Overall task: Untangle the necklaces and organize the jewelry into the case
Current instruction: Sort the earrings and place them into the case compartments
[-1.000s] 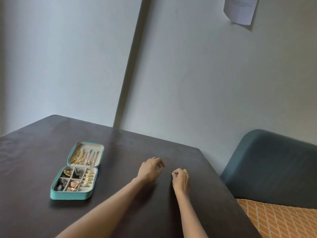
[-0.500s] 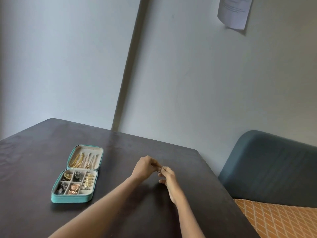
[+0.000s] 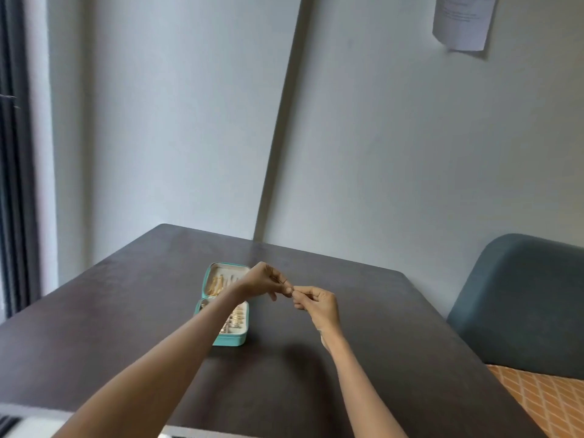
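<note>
1. The jewelry case [image 3: 234,340] lies open on the dark table [image 3: 126,311], near the middle. It is teal outside and pale inside.
2. Gold pieces [image 3: 217,284] lie in the far half of the case. More small pieces [image 3: 236,317] sit in the little boxes of the near half.
3. The left arm crosses over the near half of the case and hides part of it.
4. The left hand [image 3: 262,281] is up above the table, just right of the case. Its fingers are curled, with the tips pinched together.
5. The right hand [image 3: 317,303] is raised too, and its fingertips meet the left ones.
6. Both hands pinch something tiny [image 3: 291,290] between them. It is too small to tell what it is.
7. A blue chair [image 3: 521,298] stands to the right of the table.
8. A sheet of paper [image 3: 461,22] hangs on the wall.
</note>
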`<act>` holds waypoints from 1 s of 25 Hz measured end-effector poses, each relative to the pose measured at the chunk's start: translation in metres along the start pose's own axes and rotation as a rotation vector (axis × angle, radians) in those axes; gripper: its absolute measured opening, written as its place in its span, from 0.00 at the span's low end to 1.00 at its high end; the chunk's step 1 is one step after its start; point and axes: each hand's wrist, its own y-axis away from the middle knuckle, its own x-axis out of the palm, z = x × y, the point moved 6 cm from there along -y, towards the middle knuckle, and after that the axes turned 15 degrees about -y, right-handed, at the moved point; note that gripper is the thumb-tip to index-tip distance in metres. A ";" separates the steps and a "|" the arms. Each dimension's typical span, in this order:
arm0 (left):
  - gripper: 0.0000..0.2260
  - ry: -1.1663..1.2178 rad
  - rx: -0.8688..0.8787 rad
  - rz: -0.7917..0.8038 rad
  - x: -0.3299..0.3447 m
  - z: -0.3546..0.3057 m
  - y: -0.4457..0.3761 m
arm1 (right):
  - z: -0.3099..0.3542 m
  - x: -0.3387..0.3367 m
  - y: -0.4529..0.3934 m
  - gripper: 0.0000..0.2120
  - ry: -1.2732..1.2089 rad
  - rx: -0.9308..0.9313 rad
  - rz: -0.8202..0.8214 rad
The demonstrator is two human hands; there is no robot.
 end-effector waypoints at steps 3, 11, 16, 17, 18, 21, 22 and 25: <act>0.06 -0.030 -0.052 0.117 -0.020 0.013 0.023 | -0.004 0.033 0.005 0.06 0.083 0.015 0.105; 0.09 -0.218 -0.170 0.279 -0.053 0.047 0.069 | -0.015 0.092 0.021 0.04 0.396 -0.002 0.317; 0.13 -0.592 -0.158 0.378 -0.039 0.044 0.068 | -0.020 0.094 0.041 0.03 0.615 -0.118 0.280; 0.13 -0.620 -0.168 0.385 -0.036 0.043 0.067 | -0.019 0.094 0.044 0.03 0.660 -0.162 0.273; 0.14 -0.643 -0.179 0.394 -0.033 0.042 0.065 | -0.017 0.095 0.047 0.03 0.696 -0.210 0.267; 0.15 -0.718 -0.208 0.413 -0.029 0.042 0.059 | -0.014 0.096 0.051 0.03 0.725 -0.296 0.301; 0.15 -0.740 -0.216 0.419 -0.029 0.042 0.058 | -0.014 0.097 0.050 0.03 0.700 -0.277 0.325; 0.14 -0.766 -0.220 0.445 -0.032 0.042 0.054 | -0.012 0.098 0.045 0.04 0.610 -0.156 0.397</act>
